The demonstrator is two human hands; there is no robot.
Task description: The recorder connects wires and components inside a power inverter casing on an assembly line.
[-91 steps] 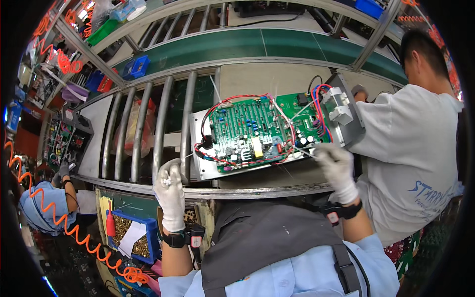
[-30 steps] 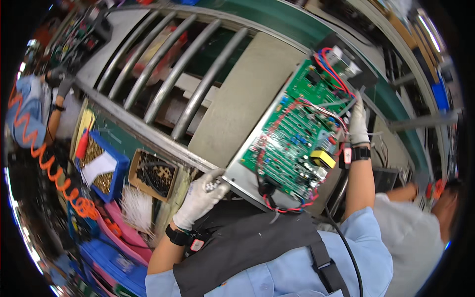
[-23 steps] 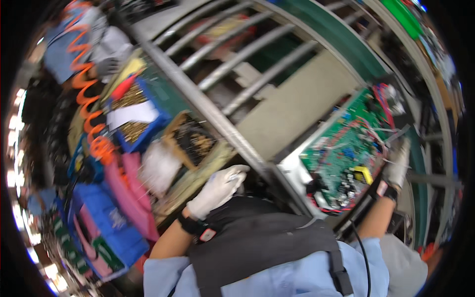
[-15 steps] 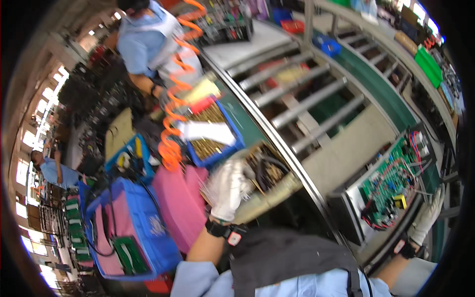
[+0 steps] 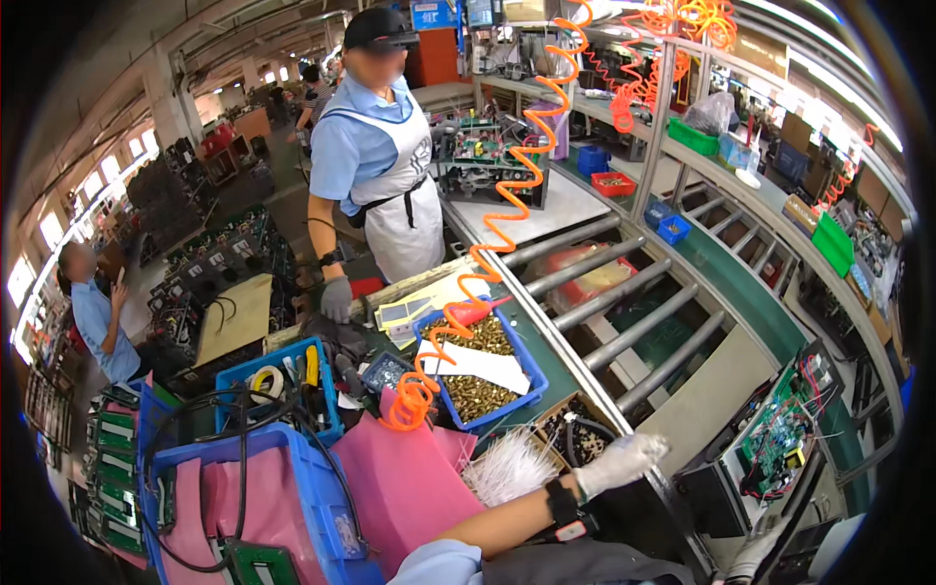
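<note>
Along the right side of the view, a roller conveyor [image 5: 639, 329] is seen, with an opened electronics unit [image 5: 775, 439] set toward its near right end, the green board exposed. Across the worktop, a co-worker [image 5: 390, 195] is seen in a white apron; its dark print cannot be made out. At lower left, a blue bin [image 5: 327, 507] is lined with pink sheets, and the pale marking on its wall is too faint to be read. A smaller blue tray [image 5: 507, 410] is filled with brass-coloured parts and partly covered by white paper [image 5: 478, 367]. Just behind it, yellow-and-white sheets [image 5: 414, 314] are laid, their print too small to be read.

Since half a second ago, the left hand [image 5: 622, 463] has been moved from above the bundle of white strips [image 5: 512, 466] to the conveyor's near rail. Its gloved fingers are loosely bent; whether anything is held cannot be told. The gloved right hand [image 5: 759, 548] is placed near the unit's lower end, its wrist cut off by the frame; its grip cannot be told.
</note>
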